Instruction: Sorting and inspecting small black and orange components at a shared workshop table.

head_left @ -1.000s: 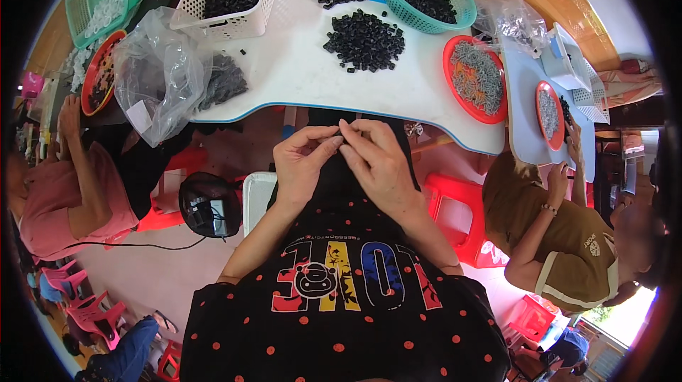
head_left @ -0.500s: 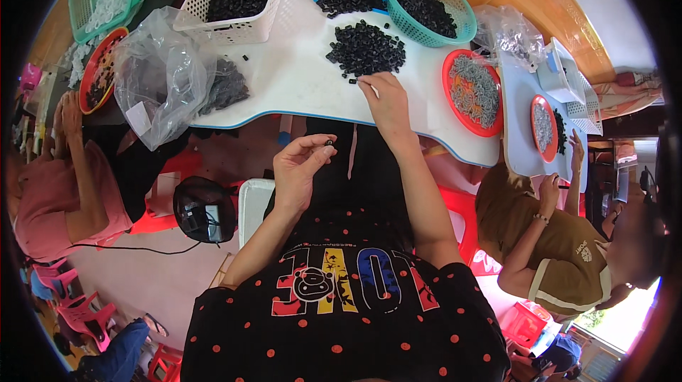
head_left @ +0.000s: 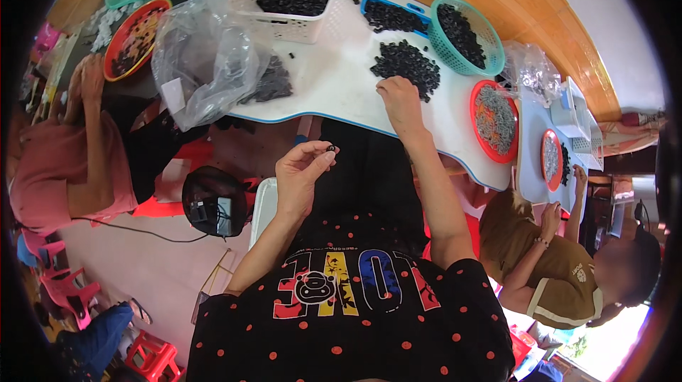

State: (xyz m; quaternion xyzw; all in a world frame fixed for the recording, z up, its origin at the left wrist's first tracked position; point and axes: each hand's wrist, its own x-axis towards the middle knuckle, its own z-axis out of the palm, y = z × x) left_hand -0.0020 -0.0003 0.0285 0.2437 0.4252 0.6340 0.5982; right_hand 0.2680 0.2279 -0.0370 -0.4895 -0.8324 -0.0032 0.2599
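Over my lap, my left hand [head_left: 302, 172] pinches a small black plastic piece [head_left: 331, 148] between thumb and forefinger. My right hand [head_left: 402, 106] reaches onto the white table at the near edge of a heap of small black pieces [head_left: 405, 66]. Its fingers are drawn together and pointing down; the fingertips touch or nearly touch the tabletop, and whatever they hold is hidden beneath them.
Behind the heap lie a blue tray [head_left: 419, 9] of black pieces and a green basket [head_left: 494, 45]. An orange-red plate [head_left: 476, 123] of grey screw-like parts sits right. Left are a white basket [head_left: 305, 27] and a plastic bag [head_left: 206, 62]. Co-workers sit on both sides.
The view has turned, so the table appears farther right. The loose black piece by my right fingertips is now out of sight. My left hand keeps its pinch.
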